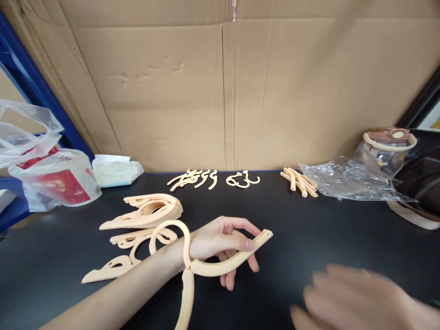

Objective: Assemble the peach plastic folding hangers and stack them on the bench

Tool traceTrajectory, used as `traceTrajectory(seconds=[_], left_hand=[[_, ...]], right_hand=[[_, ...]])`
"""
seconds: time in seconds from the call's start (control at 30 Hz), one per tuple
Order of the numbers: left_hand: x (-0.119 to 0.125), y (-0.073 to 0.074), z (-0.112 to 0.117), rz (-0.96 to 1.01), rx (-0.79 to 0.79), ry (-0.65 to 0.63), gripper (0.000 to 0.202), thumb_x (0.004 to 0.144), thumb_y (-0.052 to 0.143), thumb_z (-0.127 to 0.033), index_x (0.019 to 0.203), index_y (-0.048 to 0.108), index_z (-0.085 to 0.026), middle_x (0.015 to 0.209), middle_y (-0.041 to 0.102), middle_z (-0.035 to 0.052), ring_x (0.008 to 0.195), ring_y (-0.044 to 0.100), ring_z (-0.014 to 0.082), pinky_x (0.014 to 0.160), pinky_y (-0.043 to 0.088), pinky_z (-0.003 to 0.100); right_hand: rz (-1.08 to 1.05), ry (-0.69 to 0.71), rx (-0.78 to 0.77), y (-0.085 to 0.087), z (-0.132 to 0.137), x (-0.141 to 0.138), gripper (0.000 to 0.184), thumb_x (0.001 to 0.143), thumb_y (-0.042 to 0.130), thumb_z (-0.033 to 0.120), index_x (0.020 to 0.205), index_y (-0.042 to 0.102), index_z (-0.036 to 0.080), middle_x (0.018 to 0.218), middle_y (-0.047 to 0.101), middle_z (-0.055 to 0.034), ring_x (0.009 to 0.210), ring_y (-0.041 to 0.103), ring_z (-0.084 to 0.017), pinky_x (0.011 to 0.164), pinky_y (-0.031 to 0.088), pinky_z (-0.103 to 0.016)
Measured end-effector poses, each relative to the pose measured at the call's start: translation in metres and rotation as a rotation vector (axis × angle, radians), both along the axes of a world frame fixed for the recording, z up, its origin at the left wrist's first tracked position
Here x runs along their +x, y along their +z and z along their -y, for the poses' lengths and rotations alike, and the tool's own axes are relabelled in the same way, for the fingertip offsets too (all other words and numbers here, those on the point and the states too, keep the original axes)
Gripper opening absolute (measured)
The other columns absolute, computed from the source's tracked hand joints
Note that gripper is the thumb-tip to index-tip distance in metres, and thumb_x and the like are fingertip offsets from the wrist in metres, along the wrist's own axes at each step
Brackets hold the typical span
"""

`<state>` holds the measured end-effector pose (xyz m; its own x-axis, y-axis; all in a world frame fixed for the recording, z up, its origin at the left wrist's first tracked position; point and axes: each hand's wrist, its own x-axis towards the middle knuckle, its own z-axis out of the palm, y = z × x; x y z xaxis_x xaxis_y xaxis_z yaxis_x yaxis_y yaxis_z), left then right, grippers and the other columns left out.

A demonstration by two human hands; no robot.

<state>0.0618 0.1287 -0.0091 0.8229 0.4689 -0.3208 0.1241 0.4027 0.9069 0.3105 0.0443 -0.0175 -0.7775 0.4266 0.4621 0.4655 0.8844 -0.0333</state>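
My left hand [227,243] grips one arm of a cream plastic folding clothes hanger [220,269], thumb on top and fingers beneath. The hanger's round hook [173,223] curls over my left wrist, and its other arm hangs down past the lower edge of the view. At the lower right is my right hand [354,298], blurred by motion and apart from the hanger. Its fingers look stretched out, with nothing seen in them. Left of my forearm lies a stack of folded hangers [151,211], with more folded hanger pieces [113,269] in front, partly behind the forearm.
Small hooks [194,178], a few curved pieces [242,179] and a pile of hanger arms [299,181] lie along the black table's back. A cardboard wall [165,91] stands behind. Clear plastic wrap [347,178] and a cup [388,153] are right; a bagged tub [65,176] and tissue pack [117,172] left.
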Motion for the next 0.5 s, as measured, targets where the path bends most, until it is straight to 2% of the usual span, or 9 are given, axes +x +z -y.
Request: traceTrajectory(seconds=[0.07, 0.13, 0.2, 0.27, 0.37, 0.5], left_hand=[[0.0, -0.001, 0.001, 0.007, 0.039, 0.027, 0.031, 0.076, 0.069, -0.031, 0.1, 0.057, -0.014, 0.076, 0.07, 0.005, 0.047, 0.064, 0.013, 0.038, 0.052, 0.018], [0.0, 0.0, 0.001, -0.006, 0.073, 0.052, 0.029, 0.076, 0.068, -0.029, 0.098, 0.056, -0.014, 0.076, 0.069, 0.005, 0.051, 0.064, 0.0119, 0.039, 0.051, 0.016], [0.0, 0.001, 0.002, -0.021, 0.084, 0.042, 0.028, 0.077, 0.067, -0.028, 0.099, 0.055, -0.015, 0.08, 0.068, 0.0051, 0.052, 0.062, 0.011, 0.037, 0.05, 0.015], [0.0, 0.003, 0.002, -0.029, 0.087, 0.037, 0.027, 0.078, 0.066, -0.028, 0.099, 0.053, -0.015, 0.084, 0.067, 0.005, 0.051, 0.06, 0.01, 0.035, 0.048, 0.014], [0.001, 0.005, 0.002, -0.066, 0.085, 0.087, 0.024, 0.079, 0.064, -0.028, 0.095, 0.052, -0.016, 0.077, 0.063, 0.0012, 0.048, 0.056, 0.0081, 0.032, 0.044, 0.013], [0.003, 0.004, 0.003, -0.087, 0.089, 0.127, 0.022, 0.082, 0.064, -0.033, 0.09, 0.05, -0.017, 0.07, 0.058, -0.0024, 0.045, 0.052, 0.0066, 0.031, 0.042, 0.012]], right_hand=[[-0.008, -0.094, -0.093, 0.017, -0.025, -0.003, 0.054, 0.074, 0.066, 0.062, 0.109, 0.054, 0.022, 0.084, 0.063, -0.004, 0.065, 0.056, -0.015, 0.057, 0.046, -0.027], [-0.012, -0.227, -0.267, 0.03, -0.052, -0.004, 0.075, 0.063, 0.069, 0.07, 0.114, 0.048, 0.021, 0.083, 0.06, -0.0013, 0.065, 0.055, -0.015, 0.057, 0.045, -0.027], [0.004, -0.312, -0.393, 0.036, -0.076, -0.003, 0.079, 0.063, 0.067, 0.072, 0.119, 0.043, 0.023, 0.09, 0.058, -0.0015, 0.073, 0.056, -0.017, 0.064, 0.045, -0.029], [-0.014, -0.316, -0.552, 0.034, -0.09, -0.001, 0.062, 0.079, 0.055, 0.068, 0.12, 0.041, 0.024, 0.092, 0.056, -0.0019, 0.081, 0.054, -0.018, 0.07, 0.045, -0.031], [-0.138, -0.228, -0.759, 0.023, -0.094, -0.001, 0.036, 0.096, 0.033, 0.054, 0.11, 0.045, 0.023, 0.089, 0.053, -0.0011, 0.083, 0.051, -0.016, 0.074, 0.043, -0.03], [-0.29, -0.151, -0.879, 0.013, -0.085, -0.003, 0.028, 0.094, 0.046, 0.049, 0.102, 0.047, 0.022, 0.088, 0.053, -0.0001, 0.08, 0.05, -0.014, 0.071, 0.041, -0.028]])
